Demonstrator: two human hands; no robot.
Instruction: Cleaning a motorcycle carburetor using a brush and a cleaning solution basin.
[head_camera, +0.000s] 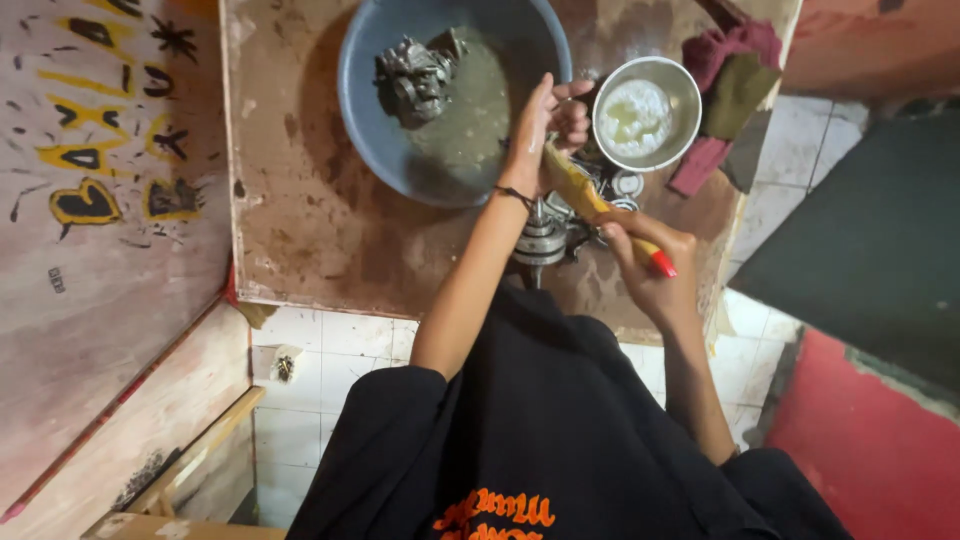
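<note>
My left hand (545, 125) reaches forward over the stained board (300, 220), its fingers curled at the near rim of a small metal bowl (680, 90) of white paste. What its fingers grip is hidden. My right hand (650, 265) is closed around a paintbrush (585, 195) with a yellow handle and red tip, which points toward the left hand. Beneath both hands lies a metal engine part (545, 240) with small round pieces beside it.
A large blue basin (370, 120) of murky liquid holds a greasy metal part (415, 75). Red and olive rags (730, 80) lie at the board's right edge. White floor tiles (320, 370), a painted wall (90, 200) and a red mat (870, 440) surround it.
</note>
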